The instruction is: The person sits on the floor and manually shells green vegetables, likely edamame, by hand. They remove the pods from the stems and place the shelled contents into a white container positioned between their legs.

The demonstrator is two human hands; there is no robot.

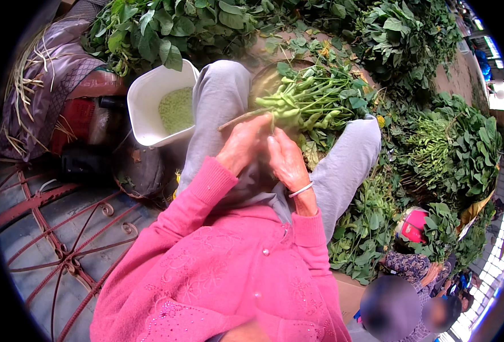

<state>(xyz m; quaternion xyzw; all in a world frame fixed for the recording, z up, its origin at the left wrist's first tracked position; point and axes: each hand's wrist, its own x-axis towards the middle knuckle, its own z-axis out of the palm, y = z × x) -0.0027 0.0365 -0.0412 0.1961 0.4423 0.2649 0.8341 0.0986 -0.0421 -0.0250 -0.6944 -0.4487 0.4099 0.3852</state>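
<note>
Between my knees lies a bundle of soybean plants (316, 102), its plump green pods (284, 112) toward me and its leaves pointing away to the right. My left hand (244, 140) grips a brown stem (237, 121) near its cut end. Close beside it, my right hand (287, 157), with a pale bangle at the wrist, pinches a green pod (272, 123) between thumb and fingers. The palms and some fingertips are hidden. To the left of my left knee stands a white plastic bucket (143, 100) partly filled with shelled green beans (176, 110).
Heaps of leafy soybean plants (171, 25) lie ahead, with more plants (448, 149) at right. A round woven tray (260, 85) shows under the bundle. Red metal grillwork (68, 256) lies at left. Other people sit at lower right, one person's hand (431, 273) visible.
</note>
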